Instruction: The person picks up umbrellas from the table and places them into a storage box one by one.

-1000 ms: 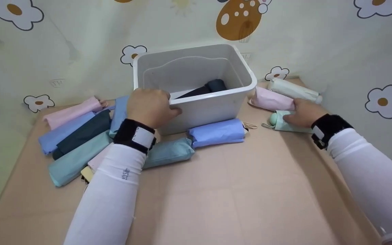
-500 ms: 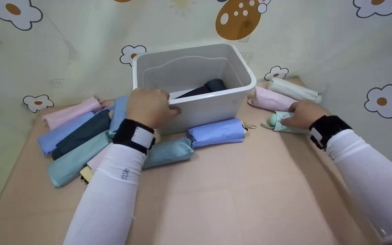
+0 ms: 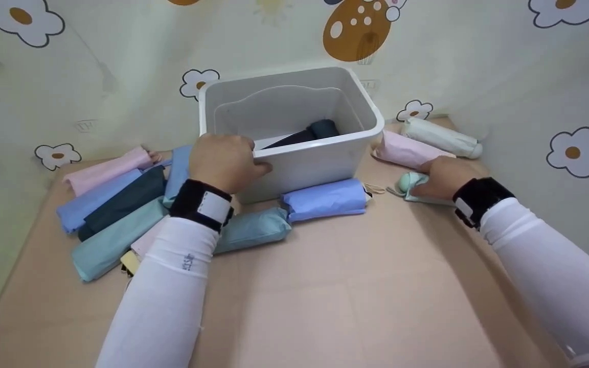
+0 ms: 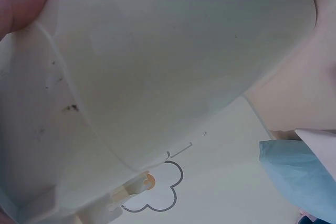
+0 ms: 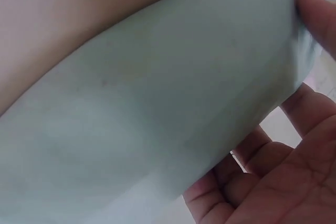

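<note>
Right grip (image 3: pixel 443 178) curled round one mint folding umbrella (image 5: pixel 142 98), directly inside it, ball handle (image 3: pixel 404 182) jutting toward nine o'clock; one pink umbrella (image 3: pixel 409 149) lies at eleven, one white umbrella (image 3: pixel 440 137) at twelve; left grip (image 3: pixel 225 162) clasps one grey bin (image 3: pixel 310 169) by its eight-o'clock rim; from the bin, one blue umbrella (image 3: pixel 325 200) at six, one teal umbrella (image 3: pixel 256 228) near seven, five more umbrellas (image 3: pixel 127 200) around eight.

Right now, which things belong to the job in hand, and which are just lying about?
Seemingly in use:
gray bin, its rim gripped by the left hand
mint-green bundle, held by the right hand
dark item inside the bin

Apparently just lying about:
blue bundle by the bin
teal bundle
pink bundle and white bundle at right
bundles at left
</note>
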### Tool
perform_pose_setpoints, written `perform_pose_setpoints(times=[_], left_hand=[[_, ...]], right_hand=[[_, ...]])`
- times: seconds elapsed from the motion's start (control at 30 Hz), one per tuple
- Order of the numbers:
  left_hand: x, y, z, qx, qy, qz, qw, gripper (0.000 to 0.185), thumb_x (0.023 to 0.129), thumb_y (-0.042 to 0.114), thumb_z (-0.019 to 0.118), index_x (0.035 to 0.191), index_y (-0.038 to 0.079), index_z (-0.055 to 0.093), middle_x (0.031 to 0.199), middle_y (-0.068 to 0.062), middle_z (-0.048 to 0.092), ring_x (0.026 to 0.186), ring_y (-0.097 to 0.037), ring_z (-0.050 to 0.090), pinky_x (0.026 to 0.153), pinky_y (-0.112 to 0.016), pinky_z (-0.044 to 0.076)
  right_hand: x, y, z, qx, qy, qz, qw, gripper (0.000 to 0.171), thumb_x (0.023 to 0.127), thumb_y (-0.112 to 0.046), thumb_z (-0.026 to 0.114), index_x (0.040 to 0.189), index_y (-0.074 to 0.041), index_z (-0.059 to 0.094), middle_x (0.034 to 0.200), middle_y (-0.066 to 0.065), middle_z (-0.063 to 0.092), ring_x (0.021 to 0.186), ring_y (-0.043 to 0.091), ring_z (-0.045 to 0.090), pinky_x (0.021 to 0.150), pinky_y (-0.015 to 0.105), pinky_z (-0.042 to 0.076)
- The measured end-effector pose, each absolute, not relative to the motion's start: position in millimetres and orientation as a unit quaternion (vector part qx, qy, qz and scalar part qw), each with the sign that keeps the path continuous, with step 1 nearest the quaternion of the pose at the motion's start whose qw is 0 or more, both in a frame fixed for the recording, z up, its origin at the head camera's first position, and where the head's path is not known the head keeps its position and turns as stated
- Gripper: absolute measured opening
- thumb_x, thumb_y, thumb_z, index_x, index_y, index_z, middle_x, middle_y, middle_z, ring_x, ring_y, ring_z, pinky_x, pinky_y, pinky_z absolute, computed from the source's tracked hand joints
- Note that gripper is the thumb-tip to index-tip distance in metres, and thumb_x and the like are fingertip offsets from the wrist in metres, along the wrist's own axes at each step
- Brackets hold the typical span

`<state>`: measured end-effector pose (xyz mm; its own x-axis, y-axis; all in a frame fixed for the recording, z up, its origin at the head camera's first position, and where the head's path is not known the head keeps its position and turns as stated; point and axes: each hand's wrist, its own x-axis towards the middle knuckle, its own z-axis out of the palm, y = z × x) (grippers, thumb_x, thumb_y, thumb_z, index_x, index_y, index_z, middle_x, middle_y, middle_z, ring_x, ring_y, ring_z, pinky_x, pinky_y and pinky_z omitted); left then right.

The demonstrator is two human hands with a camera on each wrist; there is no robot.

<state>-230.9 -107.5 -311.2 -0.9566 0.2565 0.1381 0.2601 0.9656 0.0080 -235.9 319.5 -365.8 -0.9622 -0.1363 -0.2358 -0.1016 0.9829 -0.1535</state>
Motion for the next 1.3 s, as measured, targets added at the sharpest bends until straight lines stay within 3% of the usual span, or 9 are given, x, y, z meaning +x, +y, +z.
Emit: perform_pose_setpoints(times=[0.17, 0.37, 0.83, 1.03, 1.3], left_hand=[[-231, -108, -311, -0.131, -0.989, -0.017, 0.072, 0.052, 0.092, 0.060, 0.069, 0.083, 0.009, 0.074, 0.065, -0.005, 0.065, 0.069, -0.028, 0.063, 0.072, -0.045, 0.050], [-231, -107, -310, -0.132, -0.988, -0.013, 0.073, 0.052, 0.092, 0.059, 0.069, 0.082, 0.009, 0.073, 0.065, -0.005, 0.064, 0.069, -0.028, 0.062, 0.073, -0.046, 0.050], [-231, -106, -309, -0.128, -0.989, -0.015, 0.067, 0.051, 0.092, 0.059, 0.069, 0.086, 0.008, 0.074, 0.064, -0.005, 0.064, 0.069, -0.028, 0.062, 0.074, -0.045, 0.050], [-232, -107, -310, -0.125, -0.990, -0.016, 0.057, 0.051, 0.092, 0.059, 0.069, 0.085, 0.009, 0.073, 0.065, -0.005, 0.065, 0.068, -0.028, 0.062, 0.074, -0.045, 0.049], [-231, -108, -311, -0.128, -0.990, -0.017, 0.063, 0.051, 0.092, 0.060, 0.069, 0.083, 0.009, 0.073, 0.063, -0.005, 0.063, 0.068, -0.028, 0.062, 0.073, -0.045, 0.049]], right_hand=[[-237, 303, -370, -0.091, 0.983, -0.079, 0.136, 0.049, 0.089, -0.041, 0.077, 0.124, -0.008, 0.075, 0.108, 0.014, 0.077, 0.095, 0.032, 0.067, 0.096, 0.056, 0.050], [-237, 289, -379, -0.117, 0.981, -0.058, 0.143, 0.043, 0.086, -0.033, 0.078, 0.122, -0.009, 0.076, 0.112, 0.015, 0.078, 0.102, 0.035, 0.068, 0.102, 0.060, 0.049], [-232, 280, -372, -0.117, 0.978, -0.001, 0.174, 0.088, 0.073, -0.018, 0.082, 0.153, -0.003, 0.048, 0.137, 0.029, 0.063, 0.108, 0.043, 0.061, 0.100, 0.074, 0.046], [-232, 280, -375, -0.127, 0.979, 0.016, 0.158, 0.063, 0.077, -0.005, 0.074, 0.138, -0.003, 0.062, 0.113, 0.025, 0.071, 0.095, 0.041, 0.063, 0.092, 0.072, 0.050], [-229, 282, -378, -0.149, 0.980, 0.032, 0.125, 0.042, 0.084, -0.003, 0.069, 0.126, -0.008, 0.071, 0.106, 0.020, 0.073, 0.099, 0.045, 0.063, 0.095, 0.066, 0.048]])
